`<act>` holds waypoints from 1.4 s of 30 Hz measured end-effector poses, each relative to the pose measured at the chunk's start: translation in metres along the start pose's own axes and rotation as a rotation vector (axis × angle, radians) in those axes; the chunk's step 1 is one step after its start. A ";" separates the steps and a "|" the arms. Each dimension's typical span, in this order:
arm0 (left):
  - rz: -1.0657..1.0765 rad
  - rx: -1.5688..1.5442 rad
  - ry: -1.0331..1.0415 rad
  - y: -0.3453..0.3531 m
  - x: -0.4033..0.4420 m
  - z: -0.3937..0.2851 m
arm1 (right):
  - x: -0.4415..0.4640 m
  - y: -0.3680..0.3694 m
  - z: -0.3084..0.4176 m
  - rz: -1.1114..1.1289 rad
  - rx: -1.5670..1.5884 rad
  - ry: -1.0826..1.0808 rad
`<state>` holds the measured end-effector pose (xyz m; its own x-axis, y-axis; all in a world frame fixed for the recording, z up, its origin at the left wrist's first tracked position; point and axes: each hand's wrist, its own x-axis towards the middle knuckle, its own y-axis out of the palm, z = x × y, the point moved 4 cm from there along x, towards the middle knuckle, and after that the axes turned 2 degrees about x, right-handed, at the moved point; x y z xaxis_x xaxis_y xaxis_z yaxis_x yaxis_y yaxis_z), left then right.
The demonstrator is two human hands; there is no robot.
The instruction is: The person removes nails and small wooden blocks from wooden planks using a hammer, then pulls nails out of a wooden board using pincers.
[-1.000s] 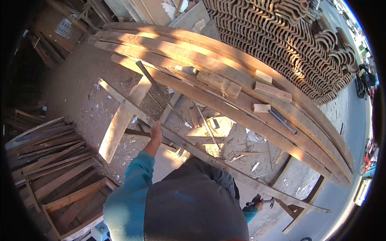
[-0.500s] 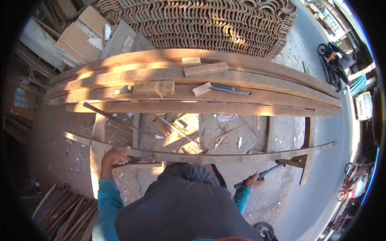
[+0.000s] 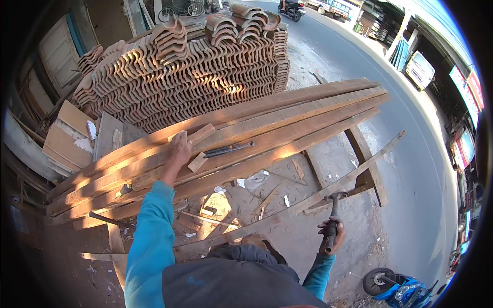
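My left hand point(image 3: 179, 150) reaches forward onto the long timber beams point(image 3: 257, 120). Its fingers are closed at the left end of a short wood block point(image 3: 202, 134); a smaller block is mostly hidden beside the hand. My right hand point(image 3: 333, 235) grips the handle of a hammer point(image 3: 335, 208), its head pointing away from me. Between me and the beams lies a long thin wooden strip point(image 3: 287, 211), which neither hand holds. On the beams, right of my left hand, are a small wood piece point(image 3: 197, 162) and dark metal tools point(image 3: 228, 149).
Curved roof tiles point(image 3: 195, 77) are stacked behind the beams. Wood scraps litter the ground below. A dark bar point(image 3: 110, 219) sticks out at the left. On the right run a road point(image 3: 411, 169) and a parked blue motorcycle point(image 3: 403, 292).
My left hand has left the thin strip and moved forward to the wood block on the beams. The hammer in my right hand has swung upright. My view has turned.
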<state>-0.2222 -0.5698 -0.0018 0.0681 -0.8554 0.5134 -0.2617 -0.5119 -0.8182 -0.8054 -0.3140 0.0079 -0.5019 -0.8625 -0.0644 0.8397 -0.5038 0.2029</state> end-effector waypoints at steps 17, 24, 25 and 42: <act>-0.050 -0.341 -0.547 -0.108 -0.071 -0.029 | 0.025 0.053 0.047 0.635 -0.480 0.024; 0.128 -0.673 -0.828 -0.195 -0.253 -0.124 | 0.069 0.093 0.073 0.808 -1.019 -0.404; 0.187 -0.715 -0.879 -0.190 -0.282 -0.142 | 0.076 0.099 0.069 0.820 -0.986 -0.512; 0.068 -0.701 -1.316 -0.092 -0.472 -0.134 | -0.073 0.186 0.042 0.916 -0.040 -0.305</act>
<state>-0.3595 -0.1082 -0.1338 0.7349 -0.5269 -0.4270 -0.6713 -0.6548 -0.3472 -0.6213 -0.3430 0.0913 0.3241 -0.8750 0.3597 0.9357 0.3525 0.0144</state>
